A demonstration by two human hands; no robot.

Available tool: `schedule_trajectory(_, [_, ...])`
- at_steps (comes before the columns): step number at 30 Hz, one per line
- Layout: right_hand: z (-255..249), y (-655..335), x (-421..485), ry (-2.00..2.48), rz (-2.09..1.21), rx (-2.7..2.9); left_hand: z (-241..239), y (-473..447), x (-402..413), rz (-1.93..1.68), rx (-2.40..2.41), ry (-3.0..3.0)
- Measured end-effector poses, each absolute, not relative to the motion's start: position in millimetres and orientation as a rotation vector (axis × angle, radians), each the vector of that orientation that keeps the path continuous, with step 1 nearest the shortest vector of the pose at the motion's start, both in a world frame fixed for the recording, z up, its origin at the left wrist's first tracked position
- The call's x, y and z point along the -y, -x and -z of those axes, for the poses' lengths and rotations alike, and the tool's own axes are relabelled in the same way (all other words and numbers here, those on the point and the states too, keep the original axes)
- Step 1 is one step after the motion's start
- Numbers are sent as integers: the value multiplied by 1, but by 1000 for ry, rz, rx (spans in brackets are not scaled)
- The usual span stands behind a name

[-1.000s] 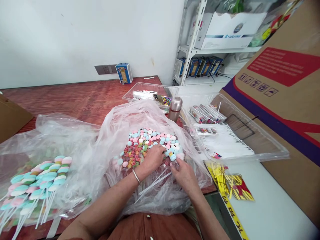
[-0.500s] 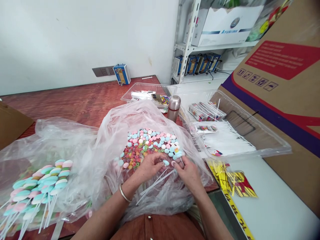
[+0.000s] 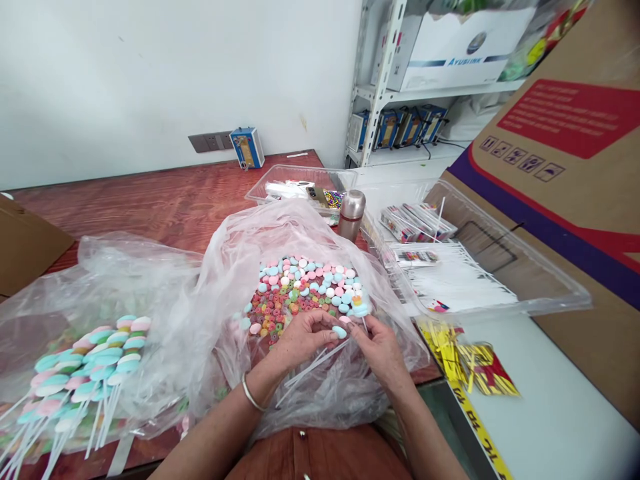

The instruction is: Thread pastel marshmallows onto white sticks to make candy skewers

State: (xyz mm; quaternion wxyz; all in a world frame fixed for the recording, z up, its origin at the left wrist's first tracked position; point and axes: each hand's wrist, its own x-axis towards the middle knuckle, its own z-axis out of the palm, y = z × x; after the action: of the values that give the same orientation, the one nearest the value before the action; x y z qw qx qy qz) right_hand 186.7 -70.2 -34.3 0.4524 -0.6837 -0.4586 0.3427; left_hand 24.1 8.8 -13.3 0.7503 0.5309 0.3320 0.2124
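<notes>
An open clear plastic bag on the red wooden table holds a heap of pastel round candies and small coloured ring candies. My left hand hovers over the near edge of the heap, fingers curled, pinching a light blue candy. My right hand is beside it, fingers closed on a thin white stick that carries stacked candies at its top. Several loose white sticks lie under both hands.
A second clear bag at the left holds finished candy sticks. Behind the heap stand a metal flask and a clear tray. A larger clear tray with white sticks sits at the right, beside yellow twist ties and a big cardboard box.
Both hands have drawn back from the heap toward me. The left hand came away pinching a blue candy, and the right hand has lifted a stick with candies on it.
</notes>
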Motion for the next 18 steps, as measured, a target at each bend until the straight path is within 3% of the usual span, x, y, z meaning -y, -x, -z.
schedule_trajectory(4, [29, -181, 72, 1473, -1011, 1017, 13, -26, -8, -524, -729, -1206])
schedule_trajectory(11, [30, -184, 74, 1468, -1062, 1057, 17, -25, -7, -601, -826, -1331])
schedule_trajectory(18, [32, -176, 74, 1432, -1088, 1048, 20, -25, -8, -527, -784, -1088])
